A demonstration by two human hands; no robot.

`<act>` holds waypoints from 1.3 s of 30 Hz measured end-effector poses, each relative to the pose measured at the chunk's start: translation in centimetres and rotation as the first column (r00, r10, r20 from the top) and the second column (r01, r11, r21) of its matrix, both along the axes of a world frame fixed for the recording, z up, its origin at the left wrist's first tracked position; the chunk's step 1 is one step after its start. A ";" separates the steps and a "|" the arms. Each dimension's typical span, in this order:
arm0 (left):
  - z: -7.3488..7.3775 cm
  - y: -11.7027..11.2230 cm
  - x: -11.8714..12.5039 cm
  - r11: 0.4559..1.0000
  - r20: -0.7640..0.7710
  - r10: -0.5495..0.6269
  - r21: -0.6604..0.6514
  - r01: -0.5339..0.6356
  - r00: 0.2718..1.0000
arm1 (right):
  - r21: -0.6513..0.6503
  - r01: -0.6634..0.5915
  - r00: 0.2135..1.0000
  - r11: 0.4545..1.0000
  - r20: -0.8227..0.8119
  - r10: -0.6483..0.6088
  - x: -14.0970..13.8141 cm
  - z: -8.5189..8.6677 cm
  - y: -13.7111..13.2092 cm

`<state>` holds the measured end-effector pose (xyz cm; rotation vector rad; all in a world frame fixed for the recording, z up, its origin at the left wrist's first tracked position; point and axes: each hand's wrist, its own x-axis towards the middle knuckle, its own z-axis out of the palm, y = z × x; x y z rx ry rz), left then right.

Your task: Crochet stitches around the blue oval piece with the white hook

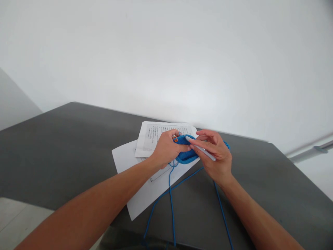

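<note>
The dark tabletop (65,149) met the white wall (156,52) along its far edge. Its surface stretched broadly from the papers to the far left corner, and another wide stretch lay between the right hand (214,152) and the right edge, beyond which a metal bar (309,154) showed. The hands worked over the middle of the tabletop, nearer the far edge than the far left corner, with both forearms reaching in across the near edge.

A printed sheet (149,137) lay close to the far edge, overlapping a larger white sheet (140,201) whose lowest corner pointed toward the near edge.

The blue knitted piece (182,149) was between the two hands, above the papers. The thumb and forefinger of the left hand (168,147) were clamped on its left side, next to a small orange ring (175,139). The right hand's thumb and forefinger were pinched together on the pale handle of a hook (204,151), its other fingers partly spread; the handle slanted across the piece's right side. The hook's thin shaft reached the left forefinger's tip, though whether it sat in a stitch could not be told. Blue yarn (171,194) trailed in strands toward the near edge, one crossing the white sheet.
</note>
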<state>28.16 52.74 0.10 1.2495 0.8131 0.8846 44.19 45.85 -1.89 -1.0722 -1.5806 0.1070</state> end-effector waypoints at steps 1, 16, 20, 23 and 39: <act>0.0 0.0 0.0 1.000 0.012 -0.007 -0.002 0.007 1.000 | 0.003 0.007 1.000 1.000 0.001 -0.007 0.0 0.0 0.0; -0.7 0.5 0.6 0.991 0.296 -0.086 -0.075 0.113 0.951 | -0.001 0.044 0.996 0.999 -0.082 -0.044 -0.3 0.5 -0.3; -0.6 0.4 0.6 0.992 0.288 -0.055 -0.090 0.085 0.956 | -0.074 0.070 0.993 0.995 -0.091 -0.076 -0.5 0.3 -0.3; -0.4 0.3 0.6 0.992 0.292 -0.039 -0.105 0.072 0.956 | -0.164 0.037 0.971 0.986 -0.229 -0.074 -0.6 0.1 -0.2; -0.2 0.4 0.6 0.998 0.226 0.037 0.043 -0.048 0.973 | -0.384 -0.041 0.903 0.922 -0.410 -0.131 -1.5 0.8 -0.1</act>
